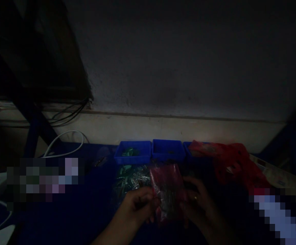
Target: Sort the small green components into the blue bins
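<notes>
Between my two hands is a small red see-through plastic bag point(166, 180), upright, with several thin metal-looking pieces showing through its lower half. My left hand point(140, 206) pinches its left edge between thumb and fingers. On the right edge, my right hand point(198, 200), with a ring on one finger, grips the bag too. Behind and left of the bag lies a pile of clear and greenish small packets point(127, 182) on the blue table surface point(86, 211). The room is dim, so the bag's contents are hard to make out.
Blue bins stand along the back: a left bin point(132, 158) with greenish packets, a middle bin point(167, 156), and one partly covered by red plastic bags point(229, 160). A white cable point(82, 137) loops at the left. Behind is a wall point(178, 75).
</notes>
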Demonstrator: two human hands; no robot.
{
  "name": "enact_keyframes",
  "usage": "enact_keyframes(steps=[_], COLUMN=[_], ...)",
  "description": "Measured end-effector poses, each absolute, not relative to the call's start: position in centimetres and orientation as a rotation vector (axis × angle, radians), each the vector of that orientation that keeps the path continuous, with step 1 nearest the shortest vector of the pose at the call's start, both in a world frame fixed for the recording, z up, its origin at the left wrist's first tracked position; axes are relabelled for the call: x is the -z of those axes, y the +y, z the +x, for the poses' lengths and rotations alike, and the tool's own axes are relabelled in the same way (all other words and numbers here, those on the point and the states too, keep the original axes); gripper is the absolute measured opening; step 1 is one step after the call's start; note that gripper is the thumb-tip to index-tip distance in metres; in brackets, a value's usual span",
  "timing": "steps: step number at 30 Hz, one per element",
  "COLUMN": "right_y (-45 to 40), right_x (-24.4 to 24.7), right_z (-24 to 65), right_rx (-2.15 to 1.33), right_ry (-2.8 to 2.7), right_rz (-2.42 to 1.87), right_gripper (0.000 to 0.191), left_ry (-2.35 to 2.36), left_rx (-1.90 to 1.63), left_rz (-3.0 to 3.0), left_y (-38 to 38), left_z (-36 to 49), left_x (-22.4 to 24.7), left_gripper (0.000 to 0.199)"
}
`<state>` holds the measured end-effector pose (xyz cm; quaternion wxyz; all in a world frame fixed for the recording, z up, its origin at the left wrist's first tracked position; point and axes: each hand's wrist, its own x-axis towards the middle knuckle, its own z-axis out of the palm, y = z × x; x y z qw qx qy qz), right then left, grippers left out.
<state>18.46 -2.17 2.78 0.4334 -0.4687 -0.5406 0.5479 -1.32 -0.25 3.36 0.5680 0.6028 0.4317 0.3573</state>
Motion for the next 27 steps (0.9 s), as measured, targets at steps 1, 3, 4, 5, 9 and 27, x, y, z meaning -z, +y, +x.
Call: enact_keyframes(steps=[1,3,4,5,9,27], right_y=[-2.1,-2.1,-2.2,-2.3,-2.9,6.1], right_x=[-2.8,-3.0,-3.1,-3.3,-3.8,-1.8], right_z=[18.5,18.5,18.5,18.5,18.5,27.7], right_rx=[-1.341,-1.296,-1.290,-1.285,-1.215,-1.274], right_ry=[-1.358,-1.433,-1.490,-1.542,-1.615,-1.127], right_rz=[-1.166,-1.179,-1.189,-1.203,-1.278,-1.056], right_gripper=[0.041,0.024,0.022,0.023,0.021,0.068], left_ry=[1.017,1.014,1.013,1.010,1.014,1.028], left_rx=[-0.839,-0.837,-0.838,-0.836,-0.825,-0.587], left_rz=[1.420,1.431,1.436,1.441,1.436,1.567], left_y=[-0.2,-0.1,-0.1,-0.1,-0.2,-2.2], left_z=[-1.3,-1.3,-1.3,-1.3,-1.4,-1.5], left_x=[-3.4,-3.4,-3.4,-3.4,-3.5,-2.7], left_gripper=[0.026,0.027,0.028,0.028,0.027,0.020])
